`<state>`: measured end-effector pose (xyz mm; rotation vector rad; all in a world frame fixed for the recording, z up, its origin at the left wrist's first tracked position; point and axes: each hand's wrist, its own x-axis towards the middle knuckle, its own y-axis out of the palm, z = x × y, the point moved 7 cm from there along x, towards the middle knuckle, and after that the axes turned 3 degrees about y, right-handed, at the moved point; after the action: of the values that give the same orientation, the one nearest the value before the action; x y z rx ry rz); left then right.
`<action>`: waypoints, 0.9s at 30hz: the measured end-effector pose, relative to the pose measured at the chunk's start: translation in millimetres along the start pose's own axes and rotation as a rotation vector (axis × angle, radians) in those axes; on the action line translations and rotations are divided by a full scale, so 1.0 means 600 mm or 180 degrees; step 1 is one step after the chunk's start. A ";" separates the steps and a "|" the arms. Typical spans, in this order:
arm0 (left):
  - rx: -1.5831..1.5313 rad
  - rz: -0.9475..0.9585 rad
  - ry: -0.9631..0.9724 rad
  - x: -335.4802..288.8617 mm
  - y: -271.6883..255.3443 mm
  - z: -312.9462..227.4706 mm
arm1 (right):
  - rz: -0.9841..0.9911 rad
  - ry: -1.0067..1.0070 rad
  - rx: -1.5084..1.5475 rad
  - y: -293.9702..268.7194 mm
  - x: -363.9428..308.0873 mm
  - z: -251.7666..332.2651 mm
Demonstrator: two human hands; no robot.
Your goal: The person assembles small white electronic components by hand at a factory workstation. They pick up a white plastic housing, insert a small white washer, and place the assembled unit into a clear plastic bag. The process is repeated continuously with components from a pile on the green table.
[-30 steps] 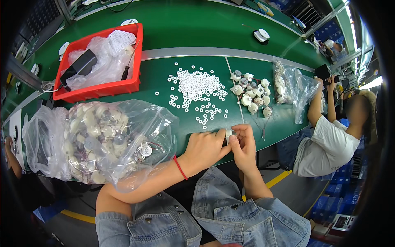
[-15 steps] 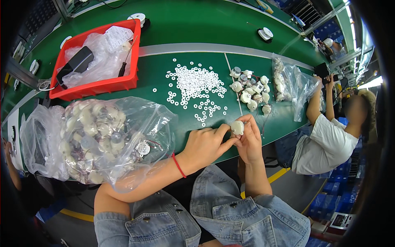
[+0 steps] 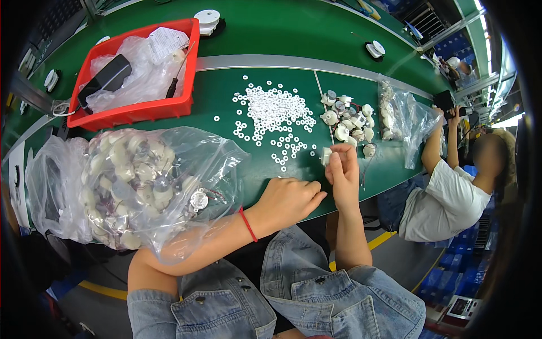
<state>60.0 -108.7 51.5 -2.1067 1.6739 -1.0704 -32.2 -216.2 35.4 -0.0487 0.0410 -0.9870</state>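
My right hand (image 3: pixel 345 172) pinches a small cream-white motor (image 3: pixel 326 156) between thumb and fingers, raised over the front of the green table. Beside it on the left, my left hand (image 3: pixel 291 199) is curled closed, knuckles up, apart from the motor. Its palm faces down, so anything inside it is hidden. Beyond both hands lies a heap of small white ring washers (image 3: pixel 276 110), with several strays around it. Right of the washers sits a pile of similar motors (image 3: pixel 353 121) with thin red wires.
A large clear bag of motors (image 3: pixel 135 175) fills the left, partly over my left forearm. Behind it stands a red bin (image 3: pixel 135 116) holding plastic film and a screwdriver (image 3: pixel 172 87). Another clear bag (image 3: pixel 415 121) lies at right, near a seated person (image 3: pixel 446 198).
My hands have parted. The left let go of the motor, drew slightly back and closed; the right raised the motor a little and turned it.
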 end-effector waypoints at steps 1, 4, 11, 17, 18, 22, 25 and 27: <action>0.0033 0.0047 0.0019 -0.001 0.003 0.000 | -0.0084 -0.0268 -0.0398 -0.003 0.009 0.001; 0.0064 0.0068 0.0072 -0.003 0.007 0.001 | 0.0274 -0.0297 -0.0850 -0.013 0.029 -0.010; 0.0113 0.0068 0.0123 -0.004 0.001 -0.002 | 0.0762 -0.0005 -0.0798 -0.015 0.040 -0.014; 0.0082 -0.0043 0.0238 -0.010 0.004 0.000 | 0.0878 0.0267 -0.0552 -0.014 0.042 -0.012; 0.0072 -0.0037 0.0224 -0.011 0.004 0.000 | 0.0906 0.0249 -0.0539 -0.012 0.042 -0.012; 0.0054 -0.0008 0.0229 -0.013 0.005 0.002 | 0.0933 0.0274 -0.0558 -0.011 0.039 -0.007; 0.0098 -0.0060 0.0289 -0.015 0.007 0.002 | 0.0903 0.0281 -0.0643 -0.009 0.037 -0.008; 0.0128 -0.0056 0.0310 -0.016 0.012 0.003 | 0.0847 0.0274 -0.0715 -0.007 0.035 -0.006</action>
<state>55.2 -102.5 42.4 -2.0792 1.6650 -1.2199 -24.5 -236.3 31.7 -0.2020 0.2320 -0.7146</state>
